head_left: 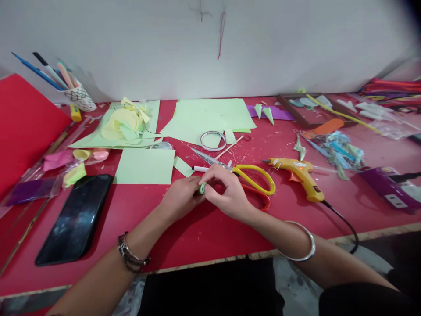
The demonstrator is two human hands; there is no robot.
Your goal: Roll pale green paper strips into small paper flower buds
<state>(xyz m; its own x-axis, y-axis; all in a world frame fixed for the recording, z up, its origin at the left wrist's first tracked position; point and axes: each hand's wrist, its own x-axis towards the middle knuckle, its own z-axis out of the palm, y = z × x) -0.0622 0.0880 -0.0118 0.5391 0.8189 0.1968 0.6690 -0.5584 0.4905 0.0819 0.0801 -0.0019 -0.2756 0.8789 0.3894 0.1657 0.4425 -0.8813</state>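
Near the table's front, a small roll of light green paper is pinched between my two hands. My left hand closes around its left end and hides part of it. From the right, the thumb and forefinger of my right hand grip the same roll. Just beyond my hands lie scissors with one yellow and one red handle, blades pointing to the back left. Partly behind my fingers is a pen with a white barrel. A small green paper piece rests beside it.
Right of the scissors lies a yellow glue gun with a black cord. A phone and a green sheet are at left. Behind are a tape roll, larger green sheets, small paper cones and a pen cup.
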